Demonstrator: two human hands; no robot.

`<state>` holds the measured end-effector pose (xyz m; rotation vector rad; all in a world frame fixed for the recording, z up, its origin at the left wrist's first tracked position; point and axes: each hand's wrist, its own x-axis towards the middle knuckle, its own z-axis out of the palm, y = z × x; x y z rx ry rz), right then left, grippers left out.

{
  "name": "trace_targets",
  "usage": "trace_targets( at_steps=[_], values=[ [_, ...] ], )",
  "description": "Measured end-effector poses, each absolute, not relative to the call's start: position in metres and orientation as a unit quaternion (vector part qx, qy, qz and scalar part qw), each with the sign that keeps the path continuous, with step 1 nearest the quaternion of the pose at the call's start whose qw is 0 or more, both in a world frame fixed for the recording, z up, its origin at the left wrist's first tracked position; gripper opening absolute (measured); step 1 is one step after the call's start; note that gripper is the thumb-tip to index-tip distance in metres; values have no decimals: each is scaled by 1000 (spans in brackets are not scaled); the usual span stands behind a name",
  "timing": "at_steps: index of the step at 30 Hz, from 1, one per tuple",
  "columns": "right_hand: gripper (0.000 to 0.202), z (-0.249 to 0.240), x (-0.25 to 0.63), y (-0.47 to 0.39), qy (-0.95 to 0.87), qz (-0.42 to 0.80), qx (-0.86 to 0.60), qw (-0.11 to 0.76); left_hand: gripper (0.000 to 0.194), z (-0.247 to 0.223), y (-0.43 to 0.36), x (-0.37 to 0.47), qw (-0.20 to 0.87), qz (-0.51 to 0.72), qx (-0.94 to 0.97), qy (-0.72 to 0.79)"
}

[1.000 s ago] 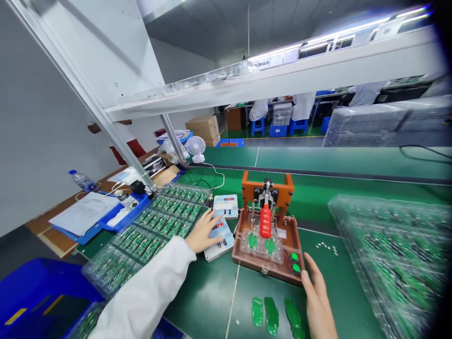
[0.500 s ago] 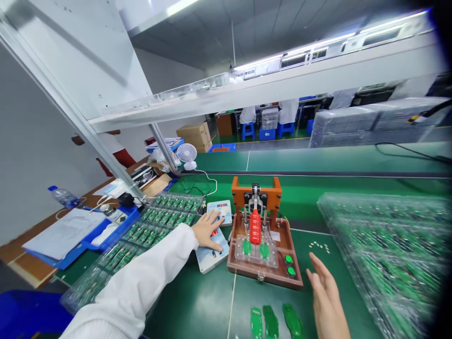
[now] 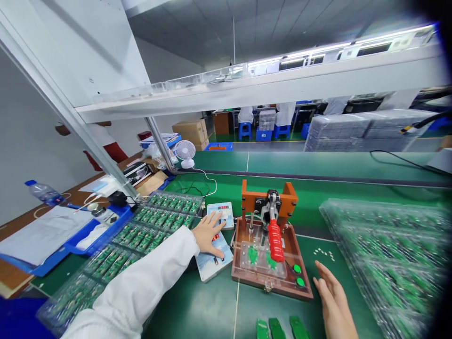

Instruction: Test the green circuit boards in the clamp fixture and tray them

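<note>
My left hand (image 3: 208,234) lies spread over two white meter boxes, the nearer one (image 3: 212,269) and the farther one (image 3: 226,211), both with red digits. To its right stands a wooden test fixture (image 3: 261,286) with an orange frame (image 3: 249,203), a red clamp handle (image 3: 275,240) and two green buttons (image 3: 296,269). Green boards (image 3: 253,254) sit under its clear plate. My right hand (image 3: 334,301) is held right of the fixture, fingers extended, with nothing in it. Small pale pieces (image 3: 324,254) lie beyond its fingertips. Three green boards (image 3: 277,328) lie at the near edge.
Clear trays of circuit boards stand at the left (image 3: 141,235) and stacked at the right (image 3: 384,254). Behind are a small white fan (image 3: 185,151) and a white shelf (image 3: 247,89). A blue bin (image 3: 116,217) is at far left. People sit in the background.
The view has shifted, and the fixture appears a little farther right and lower. Both hands keep nearly the same pose. The red handle now leans out more toward the near right.
</note>
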<state>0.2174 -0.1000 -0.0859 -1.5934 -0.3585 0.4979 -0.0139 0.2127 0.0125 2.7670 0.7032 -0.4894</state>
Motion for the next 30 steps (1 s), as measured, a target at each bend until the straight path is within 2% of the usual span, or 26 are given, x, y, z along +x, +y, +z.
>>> trace_targets(
  at_steps=[4, 13, 19, 30],
  values=[
    [65, -91, 220, -100, -164, 240, -697, 656, 134, 16, 216, -22, 165, -152, 937, 267],
    [64, -93, 213, -93, -164, 284, -682, 654, 136, 3, 219, -35, 182, -154, 935, 261],
    [65, -86, 212, -93, -159, 274, -684, 657, 142, 7, 220, -33, 171, -172, 935, 259],
    [63, -88, 212, -94, -175, 290, -680, 650, 139, 2, 228, -39, 161, -150, 947, 235]
  ],
)
